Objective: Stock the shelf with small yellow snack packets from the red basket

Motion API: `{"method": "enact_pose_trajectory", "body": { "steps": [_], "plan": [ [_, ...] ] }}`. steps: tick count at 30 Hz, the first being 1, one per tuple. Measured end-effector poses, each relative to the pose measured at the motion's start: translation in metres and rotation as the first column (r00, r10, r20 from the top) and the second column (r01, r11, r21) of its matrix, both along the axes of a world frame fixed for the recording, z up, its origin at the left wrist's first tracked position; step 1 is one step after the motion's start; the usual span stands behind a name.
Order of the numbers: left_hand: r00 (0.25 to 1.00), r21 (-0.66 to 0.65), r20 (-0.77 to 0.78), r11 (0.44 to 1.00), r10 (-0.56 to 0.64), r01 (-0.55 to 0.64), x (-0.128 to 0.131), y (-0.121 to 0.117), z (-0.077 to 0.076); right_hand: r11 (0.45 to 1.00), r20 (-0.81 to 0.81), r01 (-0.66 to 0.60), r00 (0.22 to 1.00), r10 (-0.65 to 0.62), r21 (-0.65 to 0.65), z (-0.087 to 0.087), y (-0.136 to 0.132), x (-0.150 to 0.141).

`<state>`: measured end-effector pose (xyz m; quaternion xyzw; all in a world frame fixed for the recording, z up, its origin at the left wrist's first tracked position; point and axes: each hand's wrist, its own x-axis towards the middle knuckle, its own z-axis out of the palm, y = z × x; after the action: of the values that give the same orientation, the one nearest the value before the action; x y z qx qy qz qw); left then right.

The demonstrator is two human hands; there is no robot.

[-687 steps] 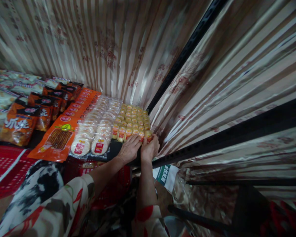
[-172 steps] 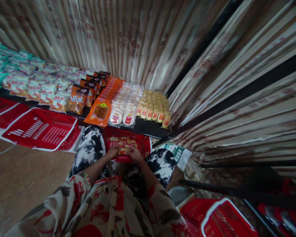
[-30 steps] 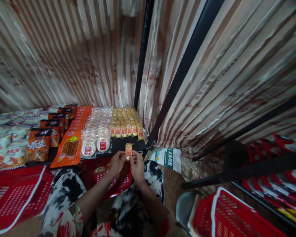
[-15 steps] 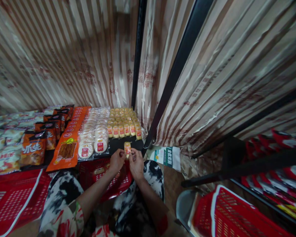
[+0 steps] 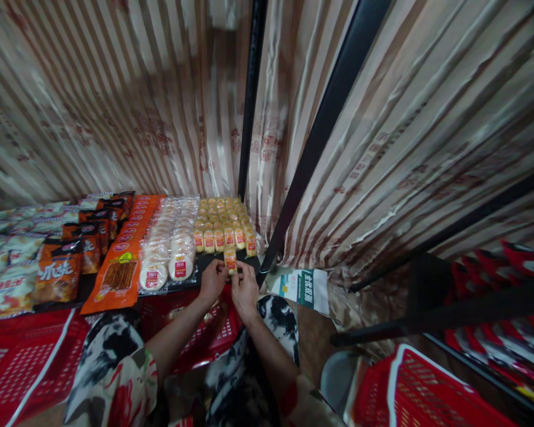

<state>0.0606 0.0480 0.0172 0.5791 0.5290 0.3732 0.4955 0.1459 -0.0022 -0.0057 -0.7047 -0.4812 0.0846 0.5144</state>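
Observation:
A small yellow snack packet (image 5: 230, 261) with a red label stands upright between my hands, near the shelf's front edge. My left hand (image 5: 214, 280) pinches its left side. On the other side, the fingers of my right hand (image 5: 245, 290) grip it too. Just behind it, rows of matching yellow packets (image 5: 218, 239) are lined up on the black shelf (image 5: 207, 261). To their left stand two columns of round white wrapped crackers (image 5: 181, 264) with red labels. Below my wrists is a red basket (image 5: 196, 350) with a few packets in it, partly hidden by my arms.
Orange strip packs (image 5: 118, 270) and brown snack bags (image 5: 59, 270) fill the shelf further left. A black metal post (image 5: 302, 160) slants up at the right, before a striped curtain (image 5: 182, 107). Another red basket (image 5: 431, 385) stands at the lower right.
Both hands have moved a little forward with the yellow packet, bringing it closer to the front row of matching packets. The view has shifted slightly.

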Motion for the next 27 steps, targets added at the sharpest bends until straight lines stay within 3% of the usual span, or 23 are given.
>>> {"method": "enact_pose_trajectory", "body": {
  "steps": [7, 14, 27],
  "plan": [
    [1.0, 0.051, 0.002, 0.999, -0.014, 0.014, 0.013, 0.02, -0.004, 1.0, 0.045, -0.016, 0.999, 0.016, 0.005, -0.002, 0.012, 0.005],
    [0.994, 0.153, -0.111, 0.988, 0.014, 0.003, 0.027, 0.035, -0.008, 0.997, 0.112, -0.042, 0.993, 0.034, 0.071, -0.005, 0.018, 0.012],
    [0.98, 0.175, -0.186, 0.984, 0.066, -0.033, 0.043, 0.043, -0.004, 0.997, 0.105, -0.016, 0.994, 0.007, 0.08, -0.011, 0.02, 0.015]
  ]
}}
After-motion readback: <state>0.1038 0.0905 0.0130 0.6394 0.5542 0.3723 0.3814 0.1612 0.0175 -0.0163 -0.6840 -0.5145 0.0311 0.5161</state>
